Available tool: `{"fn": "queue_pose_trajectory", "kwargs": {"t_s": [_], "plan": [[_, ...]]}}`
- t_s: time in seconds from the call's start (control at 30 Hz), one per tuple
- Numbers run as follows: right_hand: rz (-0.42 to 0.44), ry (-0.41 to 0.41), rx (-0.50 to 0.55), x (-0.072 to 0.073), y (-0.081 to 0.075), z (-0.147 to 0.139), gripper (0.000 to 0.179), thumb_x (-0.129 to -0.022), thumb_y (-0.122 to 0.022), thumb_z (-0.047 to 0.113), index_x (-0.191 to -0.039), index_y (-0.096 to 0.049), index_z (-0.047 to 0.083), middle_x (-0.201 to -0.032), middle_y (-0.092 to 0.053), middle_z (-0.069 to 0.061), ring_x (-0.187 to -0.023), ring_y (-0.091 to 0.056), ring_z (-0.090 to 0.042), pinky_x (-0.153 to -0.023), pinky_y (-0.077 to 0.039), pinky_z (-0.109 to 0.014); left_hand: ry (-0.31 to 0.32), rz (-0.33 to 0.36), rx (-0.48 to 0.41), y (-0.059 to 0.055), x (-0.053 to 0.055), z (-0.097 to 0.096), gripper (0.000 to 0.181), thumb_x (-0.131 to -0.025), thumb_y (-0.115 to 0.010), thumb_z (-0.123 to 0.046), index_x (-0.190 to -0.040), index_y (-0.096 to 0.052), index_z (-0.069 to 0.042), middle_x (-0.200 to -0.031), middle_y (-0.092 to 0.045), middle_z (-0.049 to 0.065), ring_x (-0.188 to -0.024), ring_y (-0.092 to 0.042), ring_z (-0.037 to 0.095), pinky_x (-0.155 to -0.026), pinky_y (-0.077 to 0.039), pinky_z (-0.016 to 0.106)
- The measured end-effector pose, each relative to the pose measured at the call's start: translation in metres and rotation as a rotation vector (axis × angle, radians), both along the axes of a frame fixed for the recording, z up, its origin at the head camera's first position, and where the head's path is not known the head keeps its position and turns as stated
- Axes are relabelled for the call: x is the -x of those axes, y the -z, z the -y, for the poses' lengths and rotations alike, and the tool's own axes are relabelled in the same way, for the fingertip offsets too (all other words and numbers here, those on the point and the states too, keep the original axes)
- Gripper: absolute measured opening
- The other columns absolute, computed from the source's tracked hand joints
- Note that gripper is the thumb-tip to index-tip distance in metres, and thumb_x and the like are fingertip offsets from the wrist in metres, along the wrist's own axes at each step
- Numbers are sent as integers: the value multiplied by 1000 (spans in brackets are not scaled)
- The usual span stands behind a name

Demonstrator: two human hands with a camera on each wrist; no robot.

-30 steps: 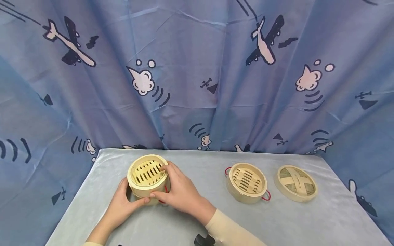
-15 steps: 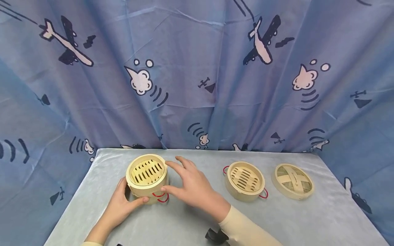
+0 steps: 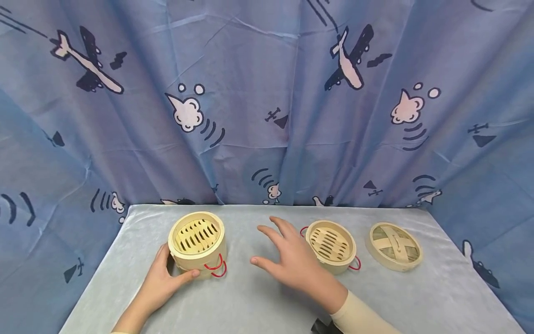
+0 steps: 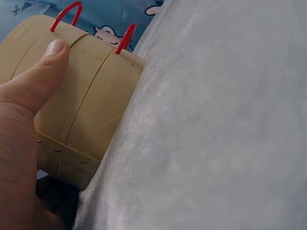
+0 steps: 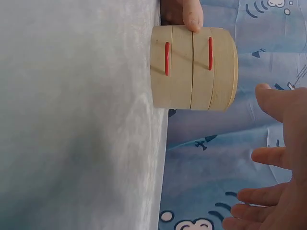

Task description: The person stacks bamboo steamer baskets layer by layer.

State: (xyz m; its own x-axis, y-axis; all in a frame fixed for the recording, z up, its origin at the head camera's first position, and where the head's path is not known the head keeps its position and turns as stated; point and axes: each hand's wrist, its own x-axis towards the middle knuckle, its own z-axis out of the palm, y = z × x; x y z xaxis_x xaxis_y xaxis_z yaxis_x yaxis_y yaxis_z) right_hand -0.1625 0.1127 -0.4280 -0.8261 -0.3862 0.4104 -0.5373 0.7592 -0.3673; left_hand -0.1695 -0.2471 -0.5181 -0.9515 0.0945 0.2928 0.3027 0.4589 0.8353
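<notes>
Two round bamboo steamer baskets are stacked at the left of the table, forming a steamer stack point(image 3: 198, 246) with a slatted floor showing in the top one. Red loop handles, one per tier, face the front right. My left hand point(image 3: 160, 280) grips the stack from its left side, thumb across the front wall near the seam between tiers; its other fingers are mostly hidden behind. In the left wrist view the thumb presses the bamboo wall point(image 4: 91, 91). My right hand point(image 3: 289, 260) hovers over the middle of the table, fingers spread and holding nothing, apart from the stack.
Right of my right hand sits another bamboo steamer basket point(image 3: 331, 266) with red handles, partly covered by the hand's wrist. Farther right lies a round bamboo lid point(image 3: 396, 248) with crossed strips. A grey cloth point(image 3: 242, 301) covers the table; a blue patterned curtain point(image 3: 250, 116) hangs behind.
My right hand has let go of the top steamer basket's rim and moved right, its fingers spreading. My left hand has kept its grip on the stack, which has barely moved.
</notes>
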Motion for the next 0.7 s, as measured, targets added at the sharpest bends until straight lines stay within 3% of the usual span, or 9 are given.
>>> {"fn": "queue_pose_trajectory", "kwargs": {"t_s": [0.2, 0.5, 0.7], "plan": [[2, 49, -29, -9, 4, -23, 69, -94, -80, 61, -148, -67, 19, -161, -52, -18, -146, -52, -41, -111, -50, -65, 7, -16, -6, 1, 0, 2, 102, -78, -101, -20, -160, -44, -3, -150, -52, 15, -140, -44, 8, -112, -26, 4], [6, 125, -51, -9, 14, -59, 68, -95, -80, 60, -147, -67, 19, -161, -52, -20, -145, -53, -44, -111, -49, -67, -5, -2, 7, 2, 1, 1, 102, -78, -101, -21, -160, -43, -3, -151, -51, 16, -143, -45, 28, -111, -25, 2], [-13, 142, -12, -12, 20, -83, 66, -93, -86, 51, -145, -69, 14, -155, -55, -26, -143, -53, -47, -110, -48, -70, -6, -9, 5, 2, 0, 1, 103, -77, -101, -20, -160, -43, -4, -150, -51, 14, -141, -44, 13, -111, -25, 2]]}}
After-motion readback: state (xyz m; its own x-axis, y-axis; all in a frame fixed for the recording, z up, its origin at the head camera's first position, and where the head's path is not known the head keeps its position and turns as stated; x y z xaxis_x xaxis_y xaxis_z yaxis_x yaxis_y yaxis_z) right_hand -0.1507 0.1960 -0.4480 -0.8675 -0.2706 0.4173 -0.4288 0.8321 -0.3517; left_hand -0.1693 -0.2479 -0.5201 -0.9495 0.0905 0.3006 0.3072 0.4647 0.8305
